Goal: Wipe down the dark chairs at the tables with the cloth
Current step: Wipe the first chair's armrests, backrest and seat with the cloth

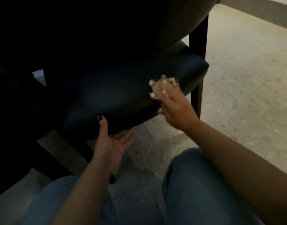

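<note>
Head view, knees: person crouched low, blue-jeaned knees (196, 184) at 6 o'clock, pale speckled floor (245, 78) underneath.
Left hand: left hand (110, 143) at about 7 o'clock from frame centre, palm up, thumb lying on the seat's front edge, fingers reaching under it; it looks like a steadying hold on the chair, fingers fairly straight as far as visible.
Right hand: right hand (170, 101) at about 3 o'clock from centre, curled around a bunched pale cloth (162, 85), pressed on the seat's right front part; motion-blurred.
Chair: dark chair (116, 95) fills the middle; padded seat, curved backrest rising toward 12 o'clock, legs showing at 2–3 o'clock.
Left side: very dark from 9 to 11 o'clock; cannot tell what stands there.
Far: wall base at 1 o'clock.
Progress (judgement): seat wipe under way at its right front corner; no visible sheen or streaks to show which parts are done.
Remaining (judgement): likely the rest of this chair plus the other chairs, none in view.
</note>
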The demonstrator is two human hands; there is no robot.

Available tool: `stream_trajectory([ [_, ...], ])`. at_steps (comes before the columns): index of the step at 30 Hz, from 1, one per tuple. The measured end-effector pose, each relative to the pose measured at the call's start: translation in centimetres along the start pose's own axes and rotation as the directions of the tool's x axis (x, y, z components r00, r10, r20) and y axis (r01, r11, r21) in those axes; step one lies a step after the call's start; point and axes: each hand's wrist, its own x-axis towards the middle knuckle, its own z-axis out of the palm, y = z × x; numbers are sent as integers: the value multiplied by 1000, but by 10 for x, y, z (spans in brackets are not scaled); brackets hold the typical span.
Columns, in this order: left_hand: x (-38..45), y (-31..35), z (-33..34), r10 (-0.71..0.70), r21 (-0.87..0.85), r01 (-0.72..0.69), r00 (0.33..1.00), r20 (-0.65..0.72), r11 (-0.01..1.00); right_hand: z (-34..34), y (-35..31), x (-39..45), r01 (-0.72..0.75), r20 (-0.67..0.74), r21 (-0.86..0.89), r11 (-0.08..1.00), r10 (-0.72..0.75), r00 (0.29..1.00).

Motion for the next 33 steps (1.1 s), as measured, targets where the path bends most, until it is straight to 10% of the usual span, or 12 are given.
stream_trajectory([
  [4,1,-1,-3,-4,23,3,1000,16,1000,-8,37,-5,-361,-123,69,930,368,922],
  [13,1,2,-6,-25,88,20,998,58,996,-25,68,59,-814,-197,425,396,918,344],
  [20,-1,7,-12,-52,136,37,993,110,990,-31,88,57,-472,289,838,-275,956,-44],
  [25,1,8,-12,-92,180,77,993,76,981,-6,24,52,-437,181,864,-251,964,-195],
  [33,0,2,-4,-57,167,49,997,43,985,32,-66,42,-177,575,760,-625,774,-264],
])
